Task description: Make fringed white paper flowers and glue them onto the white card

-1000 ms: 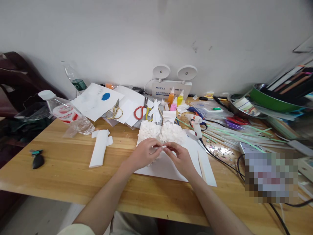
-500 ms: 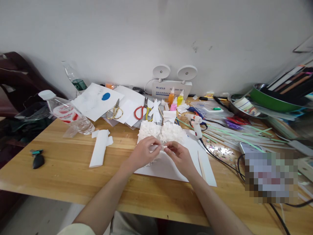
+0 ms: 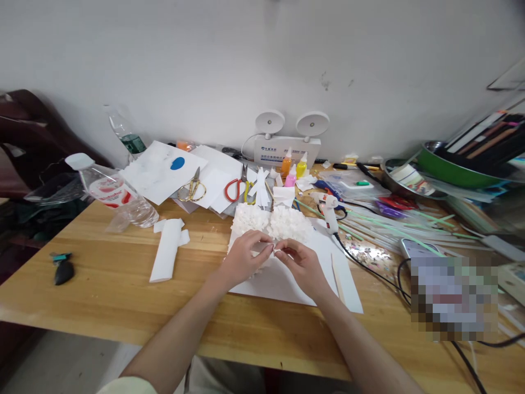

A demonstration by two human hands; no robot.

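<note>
My left hand (image 3: 249, 254) and my right hand (image 3: 298, 265) meet over a white sheet (image 3: 283, 287), fingertips pinched together. Between them is a small bit of white paper (image 3: 274, 250), mostly hidden by the fingers. Just beyond my hands lie two clusters of crumpled white paper pieces, a left cluster (image 3: 249, 218) and a right cluster (image 3: 290, 223). More loose white bits show partly under my left hand. A narrow pale strip (image 3: 338, 276) lies on the sheet to the right of my right hand.
A glue gun (image 3: 328, 210) stands right of the clusters, its black cord trailing right. Gold scissors (image 3: 192, 186), red-handled scissors (image 3: 233, 189) and paint bottles (image 3: 290, 176) are behind. Left are a water bottle (image 3: 117, 191), a folded white paper piece (image 3: 166, 251) and a black object (image 3: 64, 271).
My fingertips have shifted slightly, and less of the white paper bit between them shows now. The view has moved a little; the things on the table stay in place.
</note>
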